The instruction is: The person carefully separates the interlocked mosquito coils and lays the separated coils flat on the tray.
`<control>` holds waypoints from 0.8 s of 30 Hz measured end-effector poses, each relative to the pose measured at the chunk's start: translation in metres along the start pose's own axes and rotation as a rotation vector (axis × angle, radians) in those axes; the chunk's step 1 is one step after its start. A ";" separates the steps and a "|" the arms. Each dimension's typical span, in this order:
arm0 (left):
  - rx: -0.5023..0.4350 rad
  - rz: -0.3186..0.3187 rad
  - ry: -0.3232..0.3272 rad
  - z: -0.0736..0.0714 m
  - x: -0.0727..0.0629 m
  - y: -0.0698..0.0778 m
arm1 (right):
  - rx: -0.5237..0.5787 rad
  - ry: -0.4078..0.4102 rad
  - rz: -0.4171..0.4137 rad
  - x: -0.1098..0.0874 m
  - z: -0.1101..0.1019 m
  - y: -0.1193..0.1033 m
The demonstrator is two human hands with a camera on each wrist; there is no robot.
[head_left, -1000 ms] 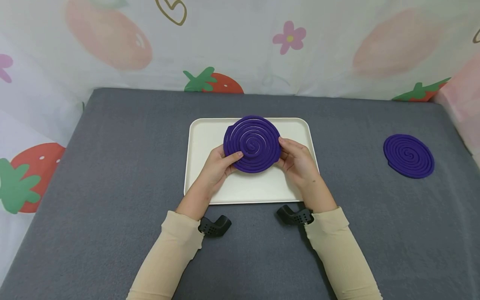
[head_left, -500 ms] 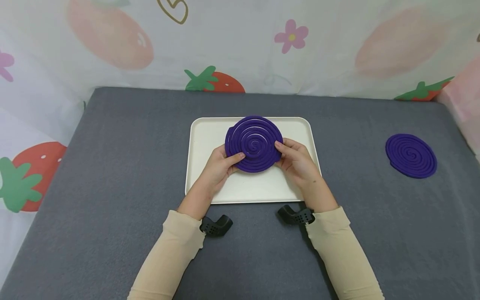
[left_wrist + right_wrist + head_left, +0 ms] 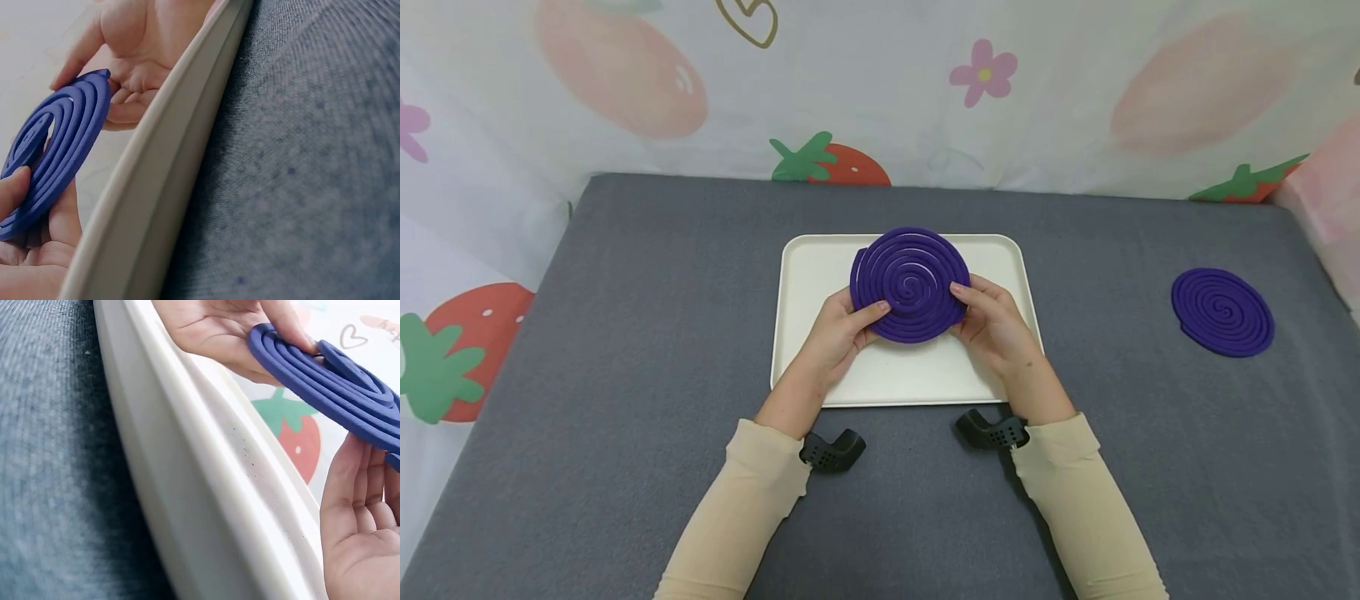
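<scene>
Both hands hold a purple spiral mat (image 3: 910, 283), a round, flat coil, tilted up over the cream tray (image 3: 917, 383). On its lower left, the left hand (image 3: 838, 329) has its thumb on the front face and its fingers behind. At the right edge, the right hand (image 3: 996, 321) pinches the mat between thumb and fingers. The left wrist view shows the coils of the mat (image 3: 75, 134) side-on, with gaps between the rings near the middle. The mat's underside (image 3: 325, 406) faces the fingers in the right wrist view.
A second purple spiral mat (image 3: 1222, 312) lies flat on the grey cloth-covered table (image 3: 647, 333), right of the tray. A strawberry-print curtain (image 3: 887, 83) hangs behind the table. Black wrist-camera mounts (image 3: 832, 452) sit at both wrists.
The right thumb has shifted from the mat's edge onto its front face. The mat's top has come up slightly, and both hands have kept hold of it.
</scene>
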State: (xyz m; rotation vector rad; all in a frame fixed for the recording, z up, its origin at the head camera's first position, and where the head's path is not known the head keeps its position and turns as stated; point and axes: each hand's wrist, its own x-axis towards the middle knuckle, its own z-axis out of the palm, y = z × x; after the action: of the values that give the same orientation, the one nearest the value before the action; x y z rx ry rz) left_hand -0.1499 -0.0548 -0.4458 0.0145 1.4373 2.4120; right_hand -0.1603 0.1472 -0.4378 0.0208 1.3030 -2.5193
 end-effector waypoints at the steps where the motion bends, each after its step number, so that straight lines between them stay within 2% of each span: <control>1: -0.006 0.002 0.001 0.000 0.000 0.000 | -0.002 -0.002 -0.004 0.000 0.000 0.000; 10: -0.032 -0.006 -0.017 0.000 0.000 0.000 | -0.123 0.071 -0.067 -0.001 0.003 -0.001; 16: -0.025 -0.002 -0.033 -0.001 -0.001 0.001 | -0.196 0.083 -0.072 0.000 0.003 -0.001; 24: 0.004 0.002 -0.062 -0.002 -0.002 0.002 | -0.175 0.084 -0.040 -0.001 0.004 -0.001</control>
State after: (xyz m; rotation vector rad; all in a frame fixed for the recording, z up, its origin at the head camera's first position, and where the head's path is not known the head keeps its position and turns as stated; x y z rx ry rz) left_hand -0.1493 -0.0585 -0.4446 0.0910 1.4160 2.3888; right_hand -0.1594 0.1451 -0.4345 0.0630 1.5678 -2.4510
